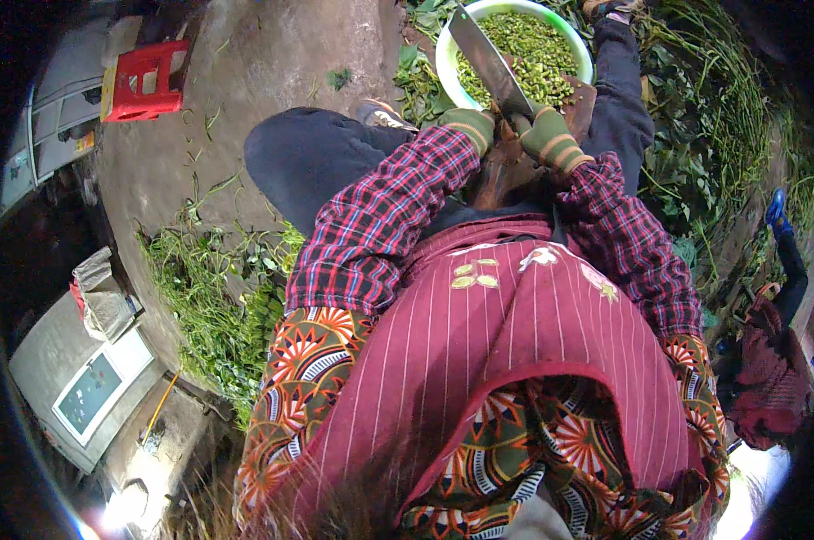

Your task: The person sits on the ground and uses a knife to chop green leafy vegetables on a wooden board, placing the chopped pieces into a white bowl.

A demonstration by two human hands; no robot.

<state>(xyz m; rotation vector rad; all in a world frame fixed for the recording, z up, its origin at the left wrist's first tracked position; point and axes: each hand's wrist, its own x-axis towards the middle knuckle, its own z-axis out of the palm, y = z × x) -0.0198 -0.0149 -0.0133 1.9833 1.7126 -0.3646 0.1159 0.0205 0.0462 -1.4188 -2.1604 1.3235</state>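
Note:
My right hand (552, 138), in a green striped glove, grips a cleaver (491, 64) by its handle. The broad blade slants up and left over a pale round basin (446, 71). Chopped green stems or beans (545, 50) fill the basin. Just left of the cleaver is my gloved left hand (469, 127), its fingers bent at the side of a wooden board (498, 172); whether it holds anything is hidden. The board runs from my lap towards the basin, and some chopped pieces (572, 93) lie on its far end.
Long green vines (717, 88) are heaped to the right, with another pile (224, 304) on the left. A red plastic stool (147, 81) is on the concrete floor (265, 67). Another person (771, 364) is at the far right. A door or window (93, 391) shows at lower left.

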